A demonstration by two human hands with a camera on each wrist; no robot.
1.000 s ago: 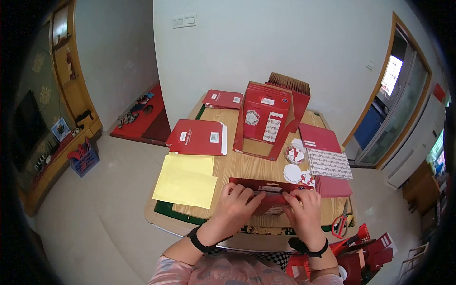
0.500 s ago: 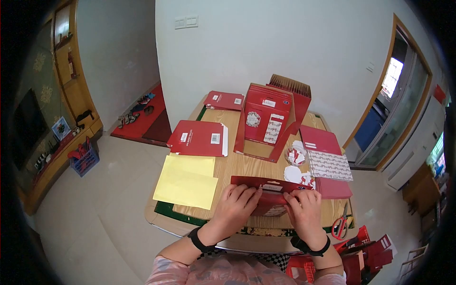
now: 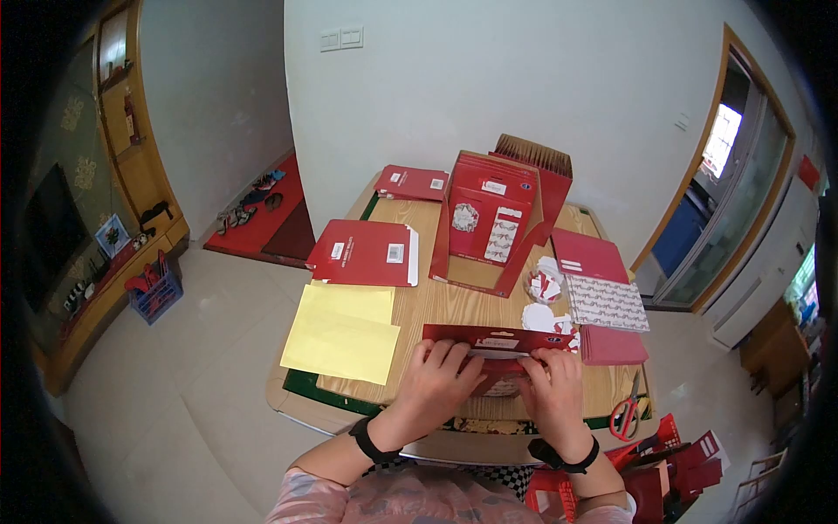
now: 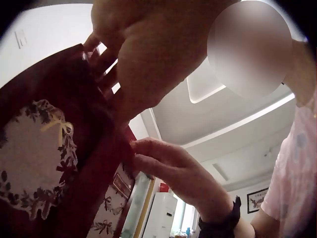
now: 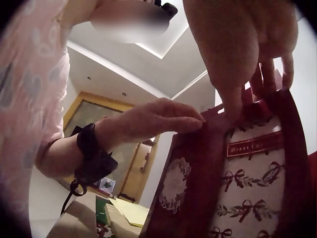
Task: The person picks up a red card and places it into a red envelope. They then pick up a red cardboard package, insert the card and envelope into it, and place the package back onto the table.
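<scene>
Both of my hands hold a red cardboard sleeve [image 3: 493, 333] upright at the table's near edge. My left hand [image 3: 435, 380] grips its left part, fingers bent over the upper flap. On the right, my right hand [image 3: 556, 393] pinches the same sleeve between thumb and fingers. A pale strip shows under the flap between the hands. The left wrist view shows a printed wreath [image 4: 37, 158] on the sleeve's near face. A bow-patterned panel [image 5: 252, 193] with a "Merry" label appears in the right wrist view. The sleeve's far side is hidden.
Beyond stands a red display box [image 3: 489, 205] filled with sleeves. Yellow sheets [image 3: 340, 336] and red folders [image 3: 365, 253] lie left. To the right are white paper cutouts [image 3: 539, 316], a patterned stack [image 3: 607, 303] and red-handled scissors [image 3: 625, 415] near the edge.
Both hands stay on the sleeve at nearly the same spot. The left fingers first lift toward the upper edge, then come back down along the flap.
</scene>
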